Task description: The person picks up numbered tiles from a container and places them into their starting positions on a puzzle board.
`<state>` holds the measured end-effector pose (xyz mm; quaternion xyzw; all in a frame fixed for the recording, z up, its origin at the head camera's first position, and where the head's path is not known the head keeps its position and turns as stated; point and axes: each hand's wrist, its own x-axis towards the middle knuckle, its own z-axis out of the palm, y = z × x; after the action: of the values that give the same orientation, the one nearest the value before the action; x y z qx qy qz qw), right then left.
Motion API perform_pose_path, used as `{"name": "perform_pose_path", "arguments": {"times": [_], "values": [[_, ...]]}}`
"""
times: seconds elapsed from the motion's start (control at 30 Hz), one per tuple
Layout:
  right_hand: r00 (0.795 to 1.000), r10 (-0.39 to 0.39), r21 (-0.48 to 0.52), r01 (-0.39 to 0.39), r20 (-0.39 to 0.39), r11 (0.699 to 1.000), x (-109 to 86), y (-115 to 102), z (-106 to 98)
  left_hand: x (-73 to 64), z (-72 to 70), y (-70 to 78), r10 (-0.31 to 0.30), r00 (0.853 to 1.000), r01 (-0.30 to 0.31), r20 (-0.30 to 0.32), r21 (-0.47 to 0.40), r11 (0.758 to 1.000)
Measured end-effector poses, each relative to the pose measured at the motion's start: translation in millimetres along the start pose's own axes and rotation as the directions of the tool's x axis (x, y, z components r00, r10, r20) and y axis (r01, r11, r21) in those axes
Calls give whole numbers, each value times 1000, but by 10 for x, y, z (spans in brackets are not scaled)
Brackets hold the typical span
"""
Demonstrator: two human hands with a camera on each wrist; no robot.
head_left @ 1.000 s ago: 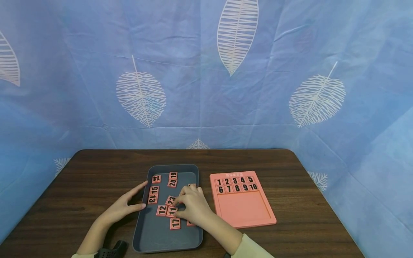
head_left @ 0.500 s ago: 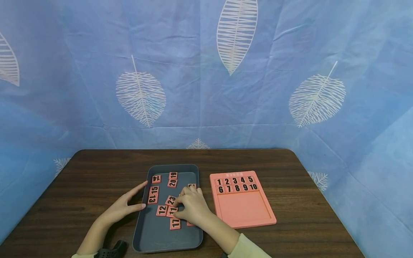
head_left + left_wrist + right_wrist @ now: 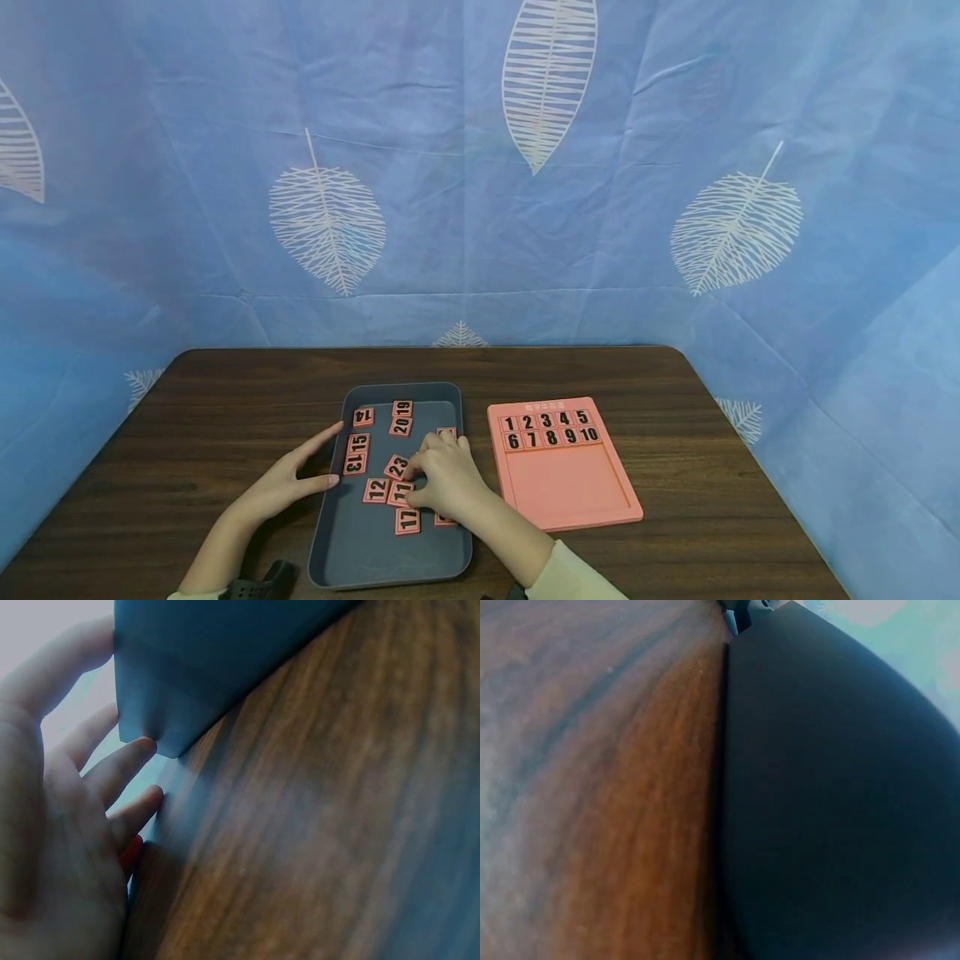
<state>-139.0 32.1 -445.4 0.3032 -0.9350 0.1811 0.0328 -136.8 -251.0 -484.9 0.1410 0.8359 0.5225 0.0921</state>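
Just a slight shift: the right sleeve point(image 3: 572, 575) edges left while the right hand point(image 3: 452, 477) stays low over the tray point(image 3: 375, 562), fingers bent, thumb by the 11 tile point(image 3: 400, 492) lying inside; can't tell whether it pinches anything. Left hand point(image 3: 279, 485), fingers spread, touches the tray's left rim. Pink board point(image 3: 566, 487) sits right.

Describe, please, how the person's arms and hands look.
The left hand and right hand are bare. A pale yellowish right sleeve shows; of the left sleeve, only an edge. Black gear sits by the left wrist; a dark piece barely shows by the right.
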Motion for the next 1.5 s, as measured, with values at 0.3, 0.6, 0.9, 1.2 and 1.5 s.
{"name": "perform_pose_path", "arguments": {"times": [0.3,0.6,0.9,1.2,1.5], "values": [[999,-16,-13,16,52,1000,-7,2,5,-7,5,17,-9,1000,9,-9,8,1000],[998,-63,-73,64,12,995,-33,6,28,-8,7,15,-2,1000,2,-6,4,1000],[993,-59,-25,57,-100,998,-142,33,-53,3,-3,8,-4,1000,4,-12,5,1000],[968,50,67,-34,-247,997,-330,206,-267,0,-21,39,-7,1000,7,-3,1,1000],[912,149,39,-145,-382,989,-507,502,-407,18,-34,27,-18,1000,18,0,5,1000]]}}
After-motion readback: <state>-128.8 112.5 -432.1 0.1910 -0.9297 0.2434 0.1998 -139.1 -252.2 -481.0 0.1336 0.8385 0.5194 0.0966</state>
